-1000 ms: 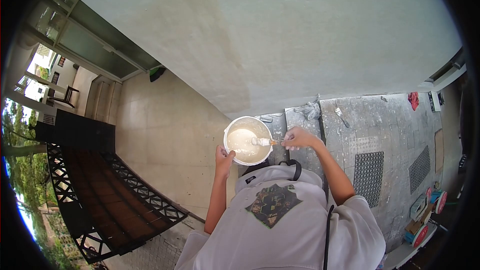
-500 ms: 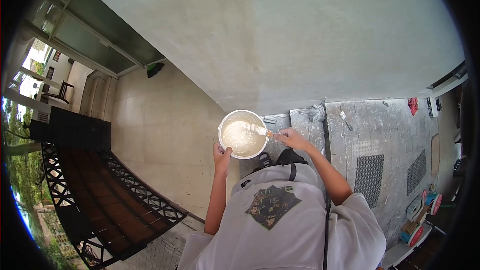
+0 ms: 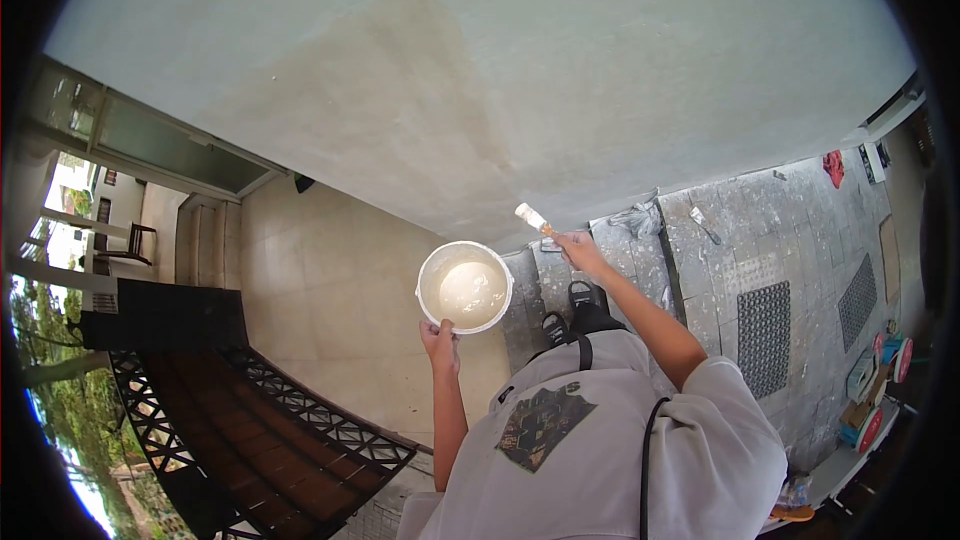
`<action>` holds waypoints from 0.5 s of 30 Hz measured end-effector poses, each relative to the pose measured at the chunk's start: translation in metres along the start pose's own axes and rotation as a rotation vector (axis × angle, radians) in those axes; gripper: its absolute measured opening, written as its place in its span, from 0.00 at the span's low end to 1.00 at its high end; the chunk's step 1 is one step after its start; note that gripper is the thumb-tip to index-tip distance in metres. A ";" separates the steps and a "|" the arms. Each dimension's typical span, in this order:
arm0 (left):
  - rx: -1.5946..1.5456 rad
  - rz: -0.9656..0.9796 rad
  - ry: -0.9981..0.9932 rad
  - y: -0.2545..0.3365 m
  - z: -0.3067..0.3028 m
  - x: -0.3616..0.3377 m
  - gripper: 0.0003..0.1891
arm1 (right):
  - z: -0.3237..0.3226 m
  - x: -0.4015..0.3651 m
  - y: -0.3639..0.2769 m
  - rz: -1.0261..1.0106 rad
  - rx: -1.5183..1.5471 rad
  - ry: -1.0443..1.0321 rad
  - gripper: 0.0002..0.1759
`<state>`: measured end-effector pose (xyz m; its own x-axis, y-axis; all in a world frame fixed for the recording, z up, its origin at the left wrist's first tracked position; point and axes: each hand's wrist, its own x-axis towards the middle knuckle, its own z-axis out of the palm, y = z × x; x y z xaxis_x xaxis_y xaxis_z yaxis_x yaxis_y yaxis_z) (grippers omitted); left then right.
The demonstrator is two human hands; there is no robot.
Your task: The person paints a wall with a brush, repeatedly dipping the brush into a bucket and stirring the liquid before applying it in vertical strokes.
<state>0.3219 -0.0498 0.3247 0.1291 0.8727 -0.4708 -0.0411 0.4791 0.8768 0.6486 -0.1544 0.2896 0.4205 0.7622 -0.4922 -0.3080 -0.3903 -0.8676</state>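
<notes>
A white bucket [image 3: 425, 270] of cream-coloured paint [image 3: 468, 290] hangs from my left hand [image 3: 440, 342], whose fingers grip its near rim. In my right hand [image 3: 580, 251] is a paintbrush [image 3: 535, 218] with an orange-brown handle, held to the right of the bucket. Its bristles are coated white and point up and left, toward the wall [image 3: 640, 60]. A darker, beige-grey patch [image 3: 400, 70] shows on the pale wall ahead.
Grey paint-spattered paving [image 3: 720, 240] lies at the right, with a second brush [image 3: 705, 225], a red cloth [image 3: 833, 168] and perforated mats [image 3: 763, 340] on it. Crumpled plastic [image 3: 637, 220] sits by the wall's foot. A dark metal-framed structure [image 3: 260, 430] stands at the left.
The paintbrush has come out of the bucket and moved up and right, toward the wall. The bucket has shifted slightly left and down in view as the camera turned.
</notes>
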 end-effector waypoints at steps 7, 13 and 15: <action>-0.060 -0.015 0.197 -0.012 -0.047 -0.014 0.15 | 0.030 0.126 0.058 0.042 -0.260 0.343 0.23; -0.137 -0.060 0.370 -0.070 -0.126 -0.025 0.17 | 0.051 0.158 0.052 0.086 -0.173 0.364 0.21; -0.180 -0.091 0.434 -0.092 -0.152 -0.033 0.18 | 0.055 0.157 0.052 0.058 -0.143 0.374 0.21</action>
<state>0.1712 -0.1084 0.2451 -0.2843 0.7665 -0.5759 -0.2244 0.5308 0.8173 0.6511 -0.0269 0.1712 0.6955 0.5064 -0.5097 -0.2300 -0.5152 -0.8256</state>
